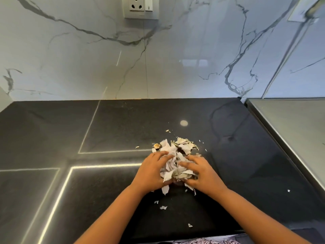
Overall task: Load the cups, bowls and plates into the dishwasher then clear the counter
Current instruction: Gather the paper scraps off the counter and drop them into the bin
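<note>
Table [52,131] of glossy black stone carries a heap of torn paper scraps [177,152] near its middle. Both the left hand [153,171] and the right hand [202,173] cup the heap from either side, fingers [163,153] spread narrowly and curled into it. Loose bits [163,207] lie near the wrists.

A home kitchen: black stone counter [123,124], marble-veined backsplash [88,59] with a wall socket [141,7].

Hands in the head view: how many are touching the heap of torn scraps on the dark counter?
2. The left hand holds the heap on its left, the right hand on its right. None hidden.
</note>
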